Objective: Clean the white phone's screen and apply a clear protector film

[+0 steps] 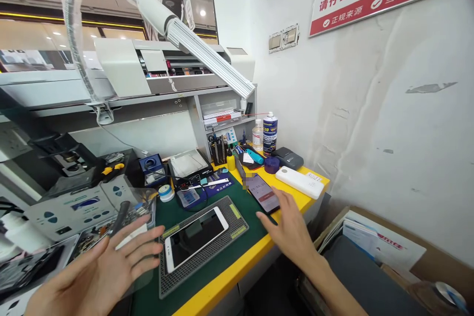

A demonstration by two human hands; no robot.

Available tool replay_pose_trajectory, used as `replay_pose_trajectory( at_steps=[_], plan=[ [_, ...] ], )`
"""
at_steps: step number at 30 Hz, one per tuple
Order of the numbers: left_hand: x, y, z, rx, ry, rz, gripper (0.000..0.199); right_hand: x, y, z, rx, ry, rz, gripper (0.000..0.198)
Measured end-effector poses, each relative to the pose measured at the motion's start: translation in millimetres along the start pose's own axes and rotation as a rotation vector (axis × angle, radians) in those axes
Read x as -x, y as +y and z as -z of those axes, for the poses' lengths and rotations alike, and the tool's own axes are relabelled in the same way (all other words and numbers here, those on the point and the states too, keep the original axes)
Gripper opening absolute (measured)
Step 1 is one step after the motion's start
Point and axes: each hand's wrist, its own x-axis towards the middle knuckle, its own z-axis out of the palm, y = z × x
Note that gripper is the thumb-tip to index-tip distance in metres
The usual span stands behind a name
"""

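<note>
A: Where to look for the left hand (107, 266)?

B: Try the lower left. Held with fingers spread and grip apart, near the left end of the white phone (196, 237)

A: And where to find that phone exactly?

B: Lying screen up and slantwise on the grey perforated mat (192, 262), over the green surface of the yellow-edged table (229, 274). Showing a dark screen with a pale reflection

A: Now check the right hand (292, 229)

B: Reaching in from the right, with thumb and fingers apart, at the near end of the dark phone (263, 191). Cannot tell whether touching that phone or just above it

A: Able to read anything there?

B: Can make out timer-like digits and a reddish button below them

A: Care to list more around it?

B: See the white slab (299, 182) to the right, near the table's right edge. Notice the spray can (270, 133) standing upright farther back, beside the clear bottle (256, 134). Spot, too, the small yellow bottle (230, 160) left of the dark phone's far end, and the white spool (166, 192) well over to the left
</note>
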Motion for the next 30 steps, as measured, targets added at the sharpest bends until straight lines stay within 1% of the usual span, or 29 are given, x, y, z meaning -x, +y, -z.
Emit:
replay_pose_trajectory(
  at_steps=[1,2,4,6,8,12,15,18,21,24,27,30],
  plan=[
    [-0.9,3.3,-7.1,-0.049,-0.009,-0.044,0.08,-1.0,14.1,2.6,0.065,0.052,-0.011,0.074],
    [-1.4,5.4,-15.9,-0.07,-0.05,-0.086,0.078,-3.4,25.9,3.6,0.12,0.082,-0.013,0.076],
    [-2.8,6.2,-35.1,-0.089,-0.103,-0.143,0.07,-9.4,41.6,2.3,0.21,0.113,0.005,0.075],
    [-6.4,4.8,-50.0,-0.08,-0.089,-0.241,0.066,-14.6,48.2,-0.9,0.279,0.134,0.029,0.071],
    [-12.0,4.1,-55.9,-0.054,-0.065,-0.286,0.064,-17.4,50.0,-3.8,0.33,0.16,0.043,0.068],
    [-19.1,7.1,-46.1,0.016,-0.02,-0.324,0.064,-18.5,53.8,-6.1,0.389,0.209,0.05,0.065],
    [-17.0,10.3,-35.9,0.062,0.014,-0.353,0.064,-19.1,59.2,-5.4,0.409,0.234,0.05,0.063],
    [-12.2,14.7,-30.5,0.093,0.017,-0.381,0.064,-20.5,60.1,-1.2,0.406,0.227,0.058,0.059],
    [-7.5,23.0,-27.4,0.095,0.025,-0.455,0.062,-22.8,49.0,5.3,0.373,0.218,0.092,0.057],
    [-3.2,34.5,-21.9,0.094,0.057,-0.577,0.053,-26.0,25.0,6.1,0.304,0.19,0.144,0.055],
    [0.2,44.4,-13.0,0.119,0.059,-0.7,0.042,-28.1,-5.5,-5.2,0.211,0.061,0.179,0.044],
    [1.1,49.6,-4.9,0.134,0.07,-0.759,0.04,-26.8,-37.5,-24.2,0.133,-0.126,0.194,0.037]
  ],
)
